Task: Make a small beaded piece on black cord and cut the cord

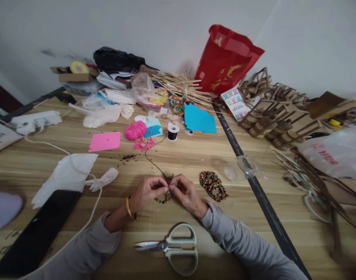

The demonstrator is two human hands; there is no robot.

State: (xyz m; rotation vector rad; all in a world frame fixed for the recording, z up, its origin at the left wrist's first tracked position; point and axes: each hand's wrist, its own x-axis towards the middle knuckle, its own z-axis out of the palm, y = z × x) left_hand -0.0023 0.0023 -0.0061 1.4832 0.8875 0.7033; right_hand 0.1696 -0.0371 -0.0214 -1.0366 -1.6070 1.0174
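Both hands meet over the table, fingertips pinched close together. My left hand (151,187) and my right hand (186,192) grip a small string of multicoloured beads (163,201), whose loop hangs below the fingers. A thin black cord (150,158) runs from between the hands back to a spool of black cord (172,132). To the right of my right hand lies a heap of beaded bracelets (213,186). Scissors (172,247) with pale handles lie in front of my wrists, blades pointing left. The exact spot where the fingertips pinch is too small to make out.
Short black cord scraps (128,157), a pink sheet (104,141), pink yarn (135,130) and blue sheets (199,118) lie beyond the hands. A black phone-like slab (38,233) and white cable (92,217) are left. Small woven baskets (262,126) and a red bag (224,58) stand back right.
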